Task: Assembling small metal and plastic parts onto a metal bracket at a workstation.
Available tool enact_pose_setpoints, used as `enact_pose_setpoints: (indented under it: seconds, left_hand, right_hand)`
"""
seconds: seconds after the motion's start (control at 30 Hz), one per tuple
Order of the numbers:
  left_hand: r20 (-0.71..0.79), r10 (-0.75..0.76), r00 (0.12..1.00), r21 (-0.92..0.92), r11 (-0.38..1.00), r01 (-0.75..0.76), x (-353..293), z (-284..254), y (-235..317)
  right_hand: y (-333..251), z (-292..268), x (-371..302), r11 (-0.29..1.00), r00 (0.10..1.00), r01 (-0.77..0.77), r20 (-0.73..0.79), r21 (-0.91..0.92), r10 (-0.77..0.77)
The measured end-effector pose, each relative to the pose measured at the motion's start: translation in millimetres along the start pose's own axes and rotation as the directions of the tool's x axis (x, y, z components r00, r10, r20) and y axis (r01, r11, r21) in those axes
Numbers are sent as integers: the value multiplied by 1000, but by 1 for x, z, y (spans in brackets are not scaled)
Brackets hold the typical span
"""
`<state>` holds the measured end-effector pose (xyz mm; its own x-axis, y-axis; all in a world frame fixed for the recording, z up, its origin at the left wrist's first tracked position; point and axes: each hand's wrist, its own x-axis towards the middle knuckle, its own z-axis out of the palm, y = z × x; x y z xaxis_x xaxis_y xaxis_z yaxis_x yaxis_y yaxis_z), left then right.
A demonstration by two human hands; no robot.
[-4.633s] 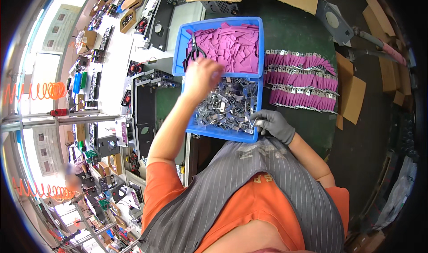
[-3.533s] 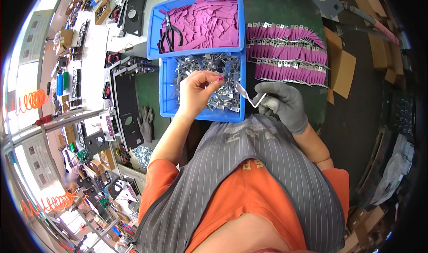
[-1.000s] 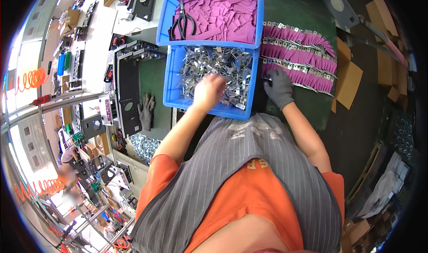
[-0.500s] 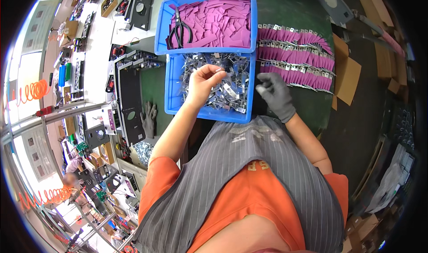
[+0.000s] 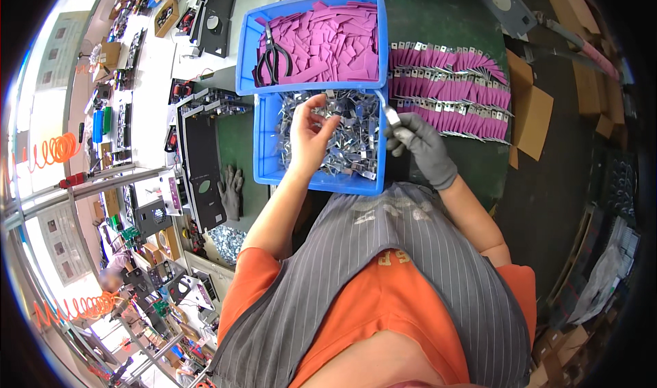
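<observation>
My bare left hand [image 5: 311, 138] hovers over a blue bin [image 5: 264, 138] full of small shiny metal brackets [image 5: 352, 145]. Its thumb and forefinger are parted, and nothing shows between them. To the right of that bin, my right hand [image 5: 428, 152] wears a grey glove and pinches one small metal bracket [image 5: 392, 116] between thumb and fingers, near the bin's right rim. Beyond stands a second blue bin [image 5: 243, 56] with many flat pink pieces [image 5: 335, 39]. Black-handled pliers [image 5: 274, 59] lie on the pink pieces at its left side.
Three rows of metal brackets with pink pieces [image 5: 448, 87] lie on the green tabletop [image 5: 472, 169] at the right. A loose grey glove [image 5: 231, 191] rests at the left, beside a black panel [image 5: 200, 162]. Open cardboard [image 5: 534, 121] stands past the table's right edge.
My left thumb and forefinger have parted from their pinch. My right hand, seen without a bracket before, now holds one up at the bin's right rim.
</observation>
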<state>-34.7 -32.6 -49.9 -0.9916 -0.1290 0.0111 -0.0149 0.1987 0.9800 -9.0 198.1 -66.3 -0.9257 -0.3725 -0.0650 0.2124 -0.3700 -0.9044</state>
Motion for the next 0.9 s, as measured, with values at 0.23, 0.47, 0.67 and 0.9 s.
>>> enact_pose_setpoints:
  seconds: [0.23, 0.47, 0.67, 0.9]
  left_hand:
    - [282, 453, 846, 673, 535, -511, 87, -18, 47]
    - [429, -3, 904, 793, 481, -374, 116, 39, 66]
    - [416, -160, 895, 836, 456, -307, 130, 68, 36]
    - [318, -219, 922, 7, 973, 229, 132, 35, 40]
  right_hand:
    - [11, -30, -28, 995, 1000, -15, -8, -98, 14]
    - [23, -38, -30, 994, 986, 1, -167, -110, -20]
    - [23, -43, -28, 999, 975, 10, -219, -41, -19]
    - [5, -40, -29, 990, 976, 66, -200, -126, -90]
